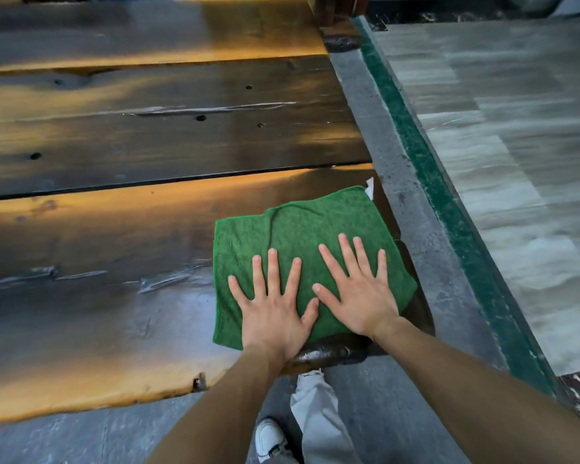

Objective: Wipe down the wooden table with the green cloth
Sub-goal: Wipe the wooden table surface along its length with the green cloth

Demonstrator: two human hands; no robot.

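Forearms nearest the lens, reaching up and away to two hands laid side by side on the green cloth (302,249).

Left hand (275,306): flat, fingers straight and spread, palm pressing the near-left part of the cloth, thumb tip just touching the right hand's side. Nothing gripped.

Right hand (359,289): flat too, fingers fanned and straight, palm bearing down on the near-right part. Nothing pinched or curled round.

Cloth: spread out on the wooden table (131,236) at its near right corner, right edge lying at the table's edge or just over it (hard to say which from this angle), small white tag (369,187) sticking out at the far corner.

Handling, as a guess: light, soft, limp, likely a fleecy sort that drags a little on the wood. Apt to bunch or ride up if pushed from one spot only. Best held flat under both palms, weight spread wide, or else gathered at an edge for lifting. Not fragile, not slippery.

Table: rough dark planks with knots, holes and gaps between boards, glossy in patches. Likely to snag the cloth at cracks.

Below: grey floor (382,413), trouser leg (315,413), white shoe (268,437).
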